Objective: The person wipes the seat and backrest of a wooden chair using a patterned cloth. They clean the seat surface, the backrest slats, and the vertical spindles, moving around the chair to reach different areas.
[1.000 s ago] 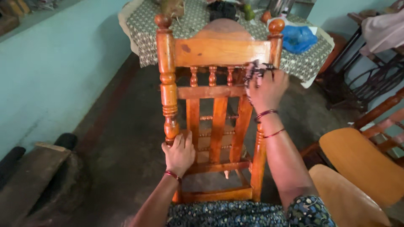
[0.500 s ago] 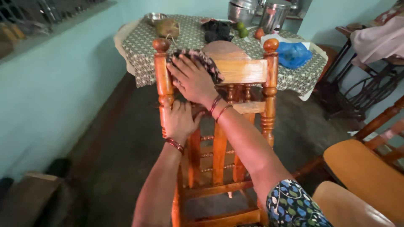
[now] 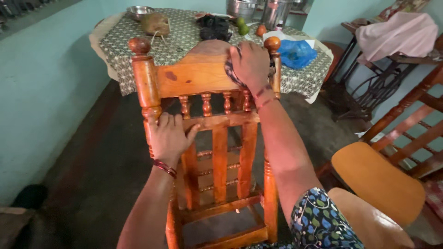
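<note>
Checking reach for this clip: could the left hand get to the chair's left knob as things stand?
Probably yes. The left hand grips the left post just below the knob, and nothing sits on the post between them. The right hand presses a cloth on the far side.

Soft, even daylight fills the room, brightest at the upper right of the frame on the pale cloth [image 3: 397,34] and blue bag [image 3: 295,51]. The glossy wooden chair [image 3: 198,78] shows mild sheen. The floor [image 3: 92,175] lies dim at lower left. Edges bend slightly; the lower corners look soft.
</note>
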